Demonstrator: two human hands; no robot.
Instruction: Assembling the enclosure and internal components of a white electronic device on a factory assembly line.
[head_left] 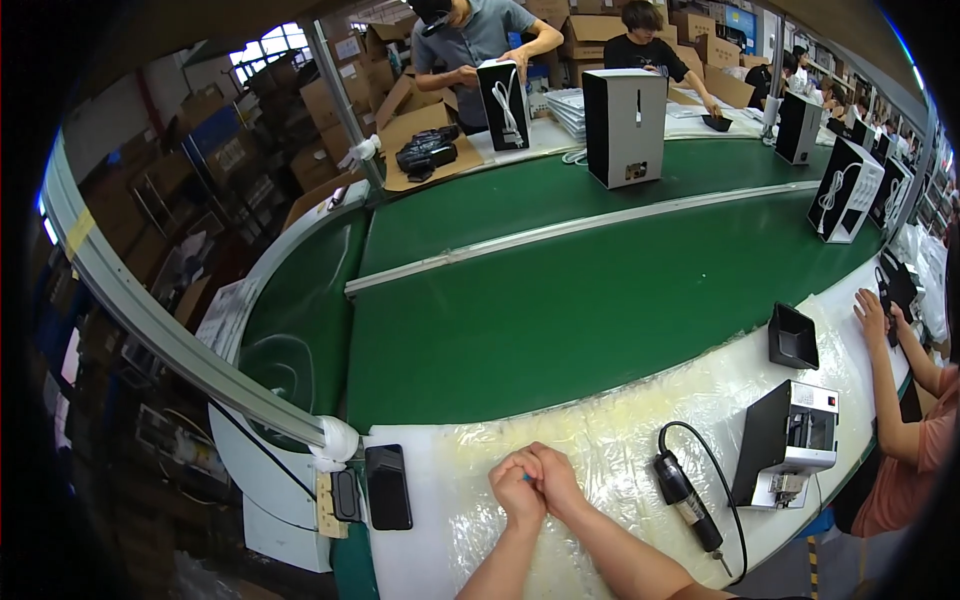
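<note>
My left hand (514, 487) and my right hand (556, 478) are closed together above the plastic-covered work surface (590, 455). A tiny blue bit shows between them; what it belongs to is hidden by the fingers. Right of my hands lies a black electric screwdriver (686, 496) with a looped cord, its bit pointing toward me. Farther right stands a black and white box-shaped machine (790, 445) with an open side. On my left a black phone (388, 487) lies flat on the white surface.
A green conveyor (560, 300) with a metal divider (570, 234) curves ahead, carrying several black and white machines (625, 128). A black tray (793, 336) sits near the belt's edge. A metal post (200, 330) rises at left. Co-workers stand across the belt and at right.
</note>
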